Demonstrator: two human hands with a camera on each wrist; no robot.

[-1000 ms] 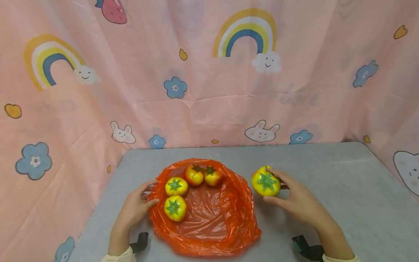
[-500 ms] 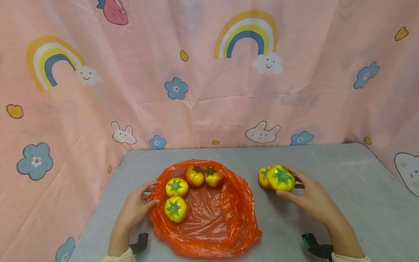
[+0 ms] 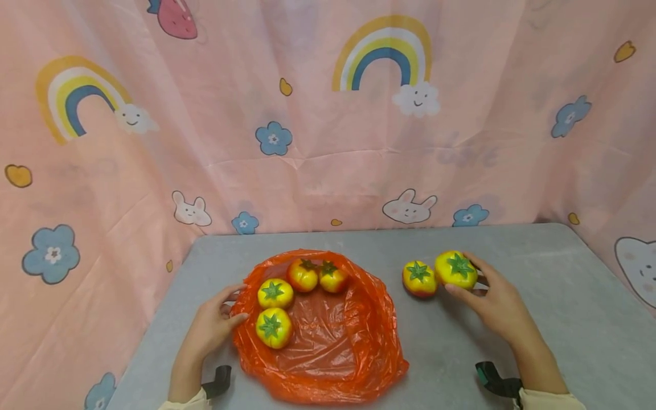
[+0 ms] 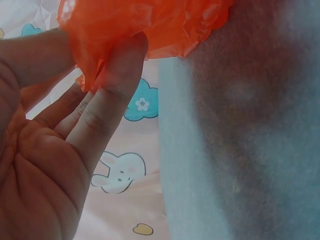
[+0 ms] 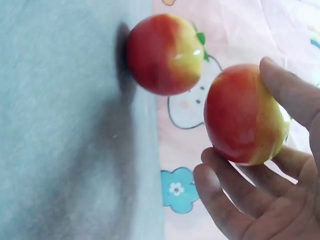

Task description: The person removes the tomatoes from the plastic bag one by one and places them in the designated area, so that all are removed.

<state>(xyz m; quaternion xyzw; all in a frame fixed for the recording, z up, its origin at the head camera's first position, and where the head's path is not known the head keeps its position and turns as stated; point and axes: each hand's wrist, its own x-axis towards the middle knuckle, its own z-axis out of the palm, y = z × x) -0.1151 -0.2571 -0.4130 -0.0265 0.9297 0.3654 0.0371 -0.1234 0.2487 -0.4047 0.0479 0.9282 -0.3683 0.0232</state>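
Note:
An orange-red plastic bag [image 3: 323, 353] lies spread open on the grey table, with several yellow-and-red toy tomatoes [image 3: 274, 328] along its left and far side. At the bag's left edge, my left hand [image 3: 209, 324] pinches the film between thumb and fingers; the left wrist view shows the bunched bag [image 4: 150, 30] in that grip. My right hand [image 3: 494, 302] holds another toy tomato [image 3: 455, 270] around its side, raised off the table, its green star-shaped leaf facing up. Just left of it, one more tomato [image 3: 419, 279] rests on the table, also seen in the right wrist view.
A pink curtain [image 3: 328, 188] with rainbows, rabbits and flowers hangs behind the grey table [image 3: 553, 296] and along its sides. Black wrist mounts [image 3: 497, 382] sit below both hands. The table surface extends to the right of the right hand.
My right hand has carried its tomato rightward and slightly away, uncovering the tomato that now shows on the table. My left hand and the bag have stayed in place.

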